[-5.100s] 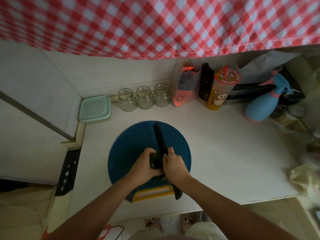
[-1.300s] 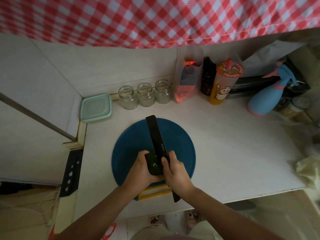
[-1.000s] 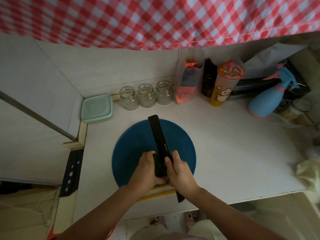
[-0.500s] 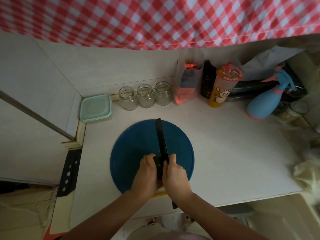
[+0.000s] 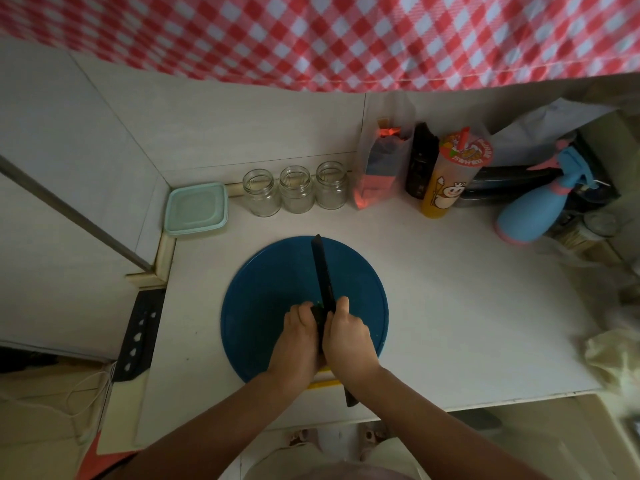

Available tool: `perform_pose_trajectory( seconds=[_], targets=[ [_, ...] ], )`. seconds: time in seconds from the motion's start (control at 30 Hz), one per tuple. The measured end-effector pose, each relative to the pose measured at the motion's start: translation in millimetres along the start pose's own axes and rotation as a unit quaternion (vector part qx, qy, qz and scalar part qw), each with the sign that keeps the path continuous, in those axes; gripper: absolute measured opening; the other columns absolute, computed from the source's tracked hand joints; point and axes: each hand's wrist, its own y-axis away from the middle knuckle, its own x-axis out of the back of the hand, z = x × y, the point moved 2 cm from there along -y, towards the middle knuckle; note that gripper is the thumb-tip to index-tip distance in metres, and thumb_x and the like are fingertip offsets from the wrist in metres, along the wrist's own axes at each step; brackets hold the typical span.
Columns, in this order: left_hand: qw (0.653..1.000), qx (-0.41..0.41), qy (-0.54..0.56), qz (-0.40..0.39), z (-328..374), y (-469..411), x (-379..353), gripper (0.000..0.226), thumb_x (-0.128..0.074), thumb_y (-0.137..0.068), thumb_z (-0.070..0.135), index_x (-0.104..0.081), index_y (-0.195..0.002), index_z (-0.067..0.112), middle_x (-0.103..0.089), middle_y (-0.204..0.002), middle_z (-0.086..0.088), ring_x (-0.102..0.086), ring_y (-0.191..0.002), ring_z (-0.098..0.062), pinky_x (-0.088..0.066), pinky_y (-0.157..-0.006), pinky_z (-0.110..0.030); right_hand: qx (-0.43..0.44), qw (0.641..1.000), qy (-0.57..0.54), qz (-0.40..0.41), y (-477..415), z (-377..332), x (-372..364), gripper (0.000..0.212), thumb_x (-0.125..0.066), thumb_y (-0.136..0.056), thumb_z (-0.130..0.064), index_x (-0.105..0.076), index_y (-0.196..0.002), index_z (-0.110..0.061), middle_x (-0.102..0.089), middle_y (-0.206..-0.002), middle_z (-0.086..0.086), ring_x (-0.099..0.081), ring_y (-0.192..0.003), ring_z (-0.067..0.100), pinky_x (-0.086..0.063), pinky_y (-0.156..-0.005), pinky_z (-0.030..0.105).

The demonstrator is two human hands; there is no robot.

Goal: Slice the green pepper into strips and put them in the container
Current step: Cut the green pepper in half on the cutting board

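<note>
Three glass jars (image 5: pixel 296 194) at back wall; yellow cup (image 5: pixel 450 183), blue spray bottle (image 5: pixel 528 214) right

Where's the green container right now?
Head view: the pale green container sits closed at the back-left corner of the counter, just left of three glass jars, beyond the blue cutting board.

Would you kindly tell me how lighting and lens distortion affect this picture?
Head view: dim overall, brightest on the checked cloth, whose hem the wide lens appears to bow; the green pepper is only a dark sliver between the left hand and right hand, beside the knife, its detail lost in shadow.
</note>
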Motion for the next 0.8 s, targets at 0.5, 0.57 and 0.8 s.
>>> perform_pose_trajectory(
  seconds=[0.5,0.57,0.8],
  targets=[
    [0.996,-0.039,-0.046,0.063,2.8,4.9,-13.1,0.082,-0.091,-0.044,0.019,-0.044,-0.108,-0.001,-0.060,-0.087,-0.016,-0.063,-0.070,-0.021,-0.054,-0.057,-0.018,0.013,1.000,0.010,0.020,7.7,0.8,2.7,0.017,-0.028,-0.103,-0.025,-0.037,-0.114,-0.014,-0.062,-0.086,0.007,-0.065,-0.077,0.024,-0.057,-0.069,0.037],
    [0.997,-0.018,-0.052,0.045,1.0,5.4,-16.6,0.079,-0.089,-0.050,0.023,-0.046,-0.112,-0.002,-0.060,-0.094,-0.014,-0.062,-0.078,-0.019,-0.052,-0.063,-0.017,0.016,0.999,0.015,0.025,8.5,2.1,2.5,0.018,-0.027,-0.103,-0.026,-0.036,-0.114,-0.014,-0.064,-0.088,0.008,-0.065,-0.078,0.025,-0.057,-0.069,0.037],
    [0.998,-0.010,-0.020,0.055,2.0,9.8,-16.9,0.091,-0.092,-0.039,0.023,-0.043,-0.112,-0.001,-0.059,-0.094,-0.016,-0.063,-0.080,-0.022,-0.055,-0.060,-0.020,0.019,0.998,0.065,0.020,9.2,8.1,0.3,0.017,-0.028,-0.102,-0.021,-0.035,-0.115,-0.011,-0.065,-0.093,0.012,-0.065,-0.085,0.031,-0.052,-0.069,0.038]
  ],
)
